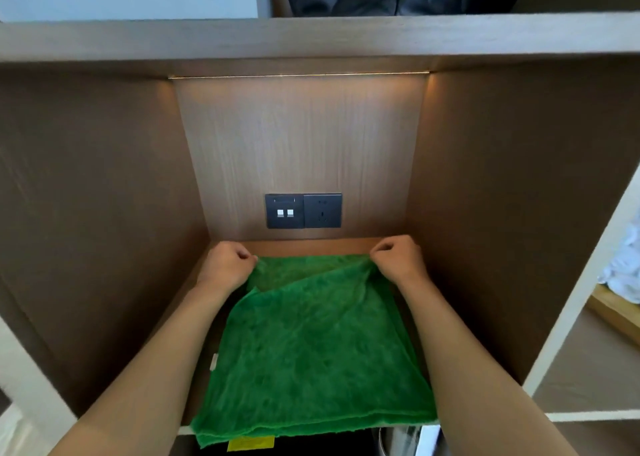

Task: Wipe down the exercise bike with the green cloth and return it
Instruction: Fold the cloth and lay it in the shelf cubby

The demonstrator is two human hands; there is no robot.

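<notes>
Two hands are on it, low in the middle of the frame: the left hand (227, 265) pinches the far-left corner of the green cloth (311, 344), fingers curled tight, and the right hand (398, 259) does the same at the far-right corner. Both corners are lifted a little, so the top layer peaks up between the fists while the rest lies flat. That grip looks meant for folding or squaring the cloth where it lies, each hand steering one corner.

The cloth sits in the wooden cubby (104, 213), filling most of its floor. Its near edge, doubled over, hangs just past the front lip at the bottom of the frame, above a yellow label (251, 442). A strip of bare shelf shows behind the hands, below the dark socket plate (303, 210) on the back panel.

Room is tight: the forearms run close to the side walls, so sideways play is small. Upward there's plenty, right to the lit strip (298, 75). No exercise bike in sight; this looks like the cloth's home spot. White towels (627, 268) sit at the right edge.
</notes>
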